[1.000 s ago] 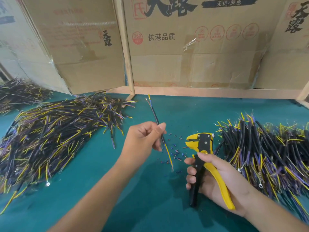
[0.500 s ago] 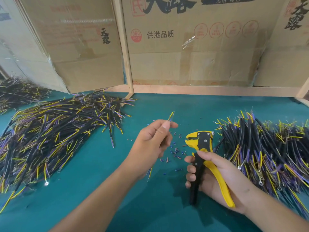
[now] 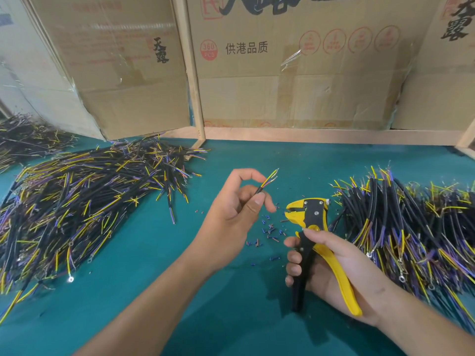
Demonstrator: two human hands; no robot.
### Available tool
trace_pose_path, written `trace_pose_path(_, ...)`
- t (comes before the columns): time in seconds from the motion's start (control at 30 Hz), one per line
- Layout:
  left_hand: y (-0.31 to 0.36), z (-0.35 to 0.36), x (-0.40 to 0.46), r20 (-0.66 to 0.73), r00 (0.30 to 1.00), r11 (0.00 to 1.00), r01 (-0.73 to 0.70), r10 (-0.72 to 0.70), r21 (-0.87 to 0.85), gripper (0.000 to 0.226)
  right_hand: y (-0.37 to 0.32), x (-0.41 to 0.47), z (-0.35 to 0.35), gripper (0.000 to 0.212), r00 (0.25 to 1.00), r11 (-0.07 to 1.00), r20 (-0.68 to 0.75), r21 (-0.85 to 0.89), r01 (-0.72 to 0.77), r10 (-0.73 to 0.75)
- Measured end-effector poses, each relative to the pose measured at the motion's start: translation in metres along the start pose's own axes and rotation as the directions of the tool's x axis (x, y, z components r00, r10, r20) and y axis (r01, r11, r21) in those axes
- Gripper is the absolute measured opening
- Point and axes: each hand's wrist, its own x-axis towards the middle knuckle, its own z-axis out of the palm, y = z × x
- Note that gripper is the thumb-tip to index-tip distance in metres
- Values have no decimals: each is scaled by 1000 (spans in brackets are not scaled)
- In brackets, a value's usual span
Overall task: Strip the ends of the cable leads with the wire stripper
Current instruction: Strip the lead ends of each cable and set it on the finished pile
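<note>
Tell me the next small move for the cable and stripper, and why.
Probably bring the cable leads across into the wire stripper head: the left hand pinches the cable with its fanned leads apart from the tool, while the right hand grips the handles.

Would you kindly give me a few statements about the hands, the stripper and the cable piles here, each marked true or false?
1. The left hand pinches a black cable whose coloured leads point up and away. True.
2. The wire stripper lies on the table with no hand on it. False: the right hand grips its handles.
3. The cable's leads sit inside the stripper's jaws. False: the leads are apart from the jaws, up and to their left.
4. Small bits of stripped insulation lie on the green table between the hands. True.
5. Cable piles lie on both sides, the left pile and the right pile. True.
</note>
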Motion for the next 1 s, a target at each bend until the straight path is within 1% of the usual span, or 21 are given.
trace_pose_path(0.13, -3, 0, -1, 8, 1000, 998, -19, 19, 59, 20, 0, 0, 0, 49, 1000, 1000, 5, 0, 4, -4)
trace_pose_path(0.27, -6, 1, -1, 5, 1000, 997, 12, -12, 82, 20, 1, -1, 0, 48, 1000, 1000, 18, -4, 15, -15)
trace_pose_path(0.47, -6, 4, -2, -56, 998, 980, 21, -10, 196, 15, 0, -2, 3, 49, 999, 1000, 19, -12, 28, -28)
trace_pose_path(0.57, -5, 5, -2, -97, 995, 966, 33, -8, 256, 17, 1, -2, 0, 47, 998, 999, 54, -23, 33, -32)
trace_pose_path(0.8, -1, 5, -1, -143, 989, 971, 74, -42, 226, 7, 2, -7, 1, 45, 985, 990, 149, -92, 103, -89)
trace_pose_path(0.9, 1, 5, -1, -146, 988, 981, 74, -48, 178, 2, 2, -13, 6, 43, 975, 985, 185, -95, 142, -122)
trace_pose_path(1.0, 2, 3, -1, -138, 989, 995, 59, -48, 78, 11, 1, -19, 14, 45, 971, 981, 187, -99, 167, -147)
